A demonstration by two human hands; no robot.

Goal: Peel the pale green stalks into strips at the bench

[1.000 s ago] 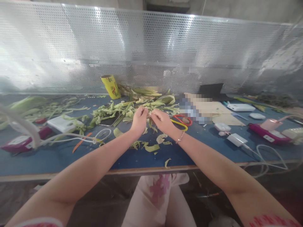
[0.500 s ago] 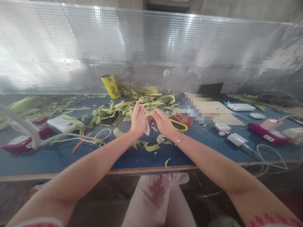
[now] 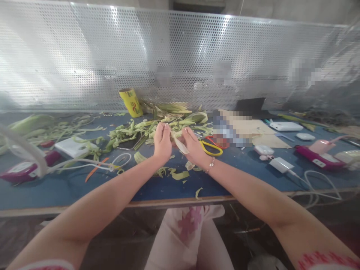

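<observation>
My left hand point(image 3: 162, 141) and my right hand point(image 3: 194, 148) face each other over the middle of the table. Both have their fingers closed on a pale strip of leaf, like corn husk point(image 3: 180, 144), whose loose end hangs between them toward the right palm. Just behind lies a heap of knotted green husk strips point(image 3: 128, 131). Scissors with a yellow and a red handle point(image 3: 211, 150) rest beside my right hand. Curled husk scraps point(image 3: 180, 175) are scattered in front of the hands. My fingers hide part of the strip.
A perforated metal screen point(image 3: 112, 52) closes off the back of the blue table point(image 3: 168, 191). A yellow tube point(image 3: 131, 103) leans there. At left are a magenta power strip point(image 3: 17, 173), cables and a white box point(image 3: 73, 147); at right, cardboard point(image 3: 271, 141), a charger point(image 3: 282, 165) and another magenta strip point(image 3: 320, 157).
The husk strip's loose end has swung from hanging down beside my left hand toward my right palm. My hands have turned slightly and moved a little apart.
</observation>
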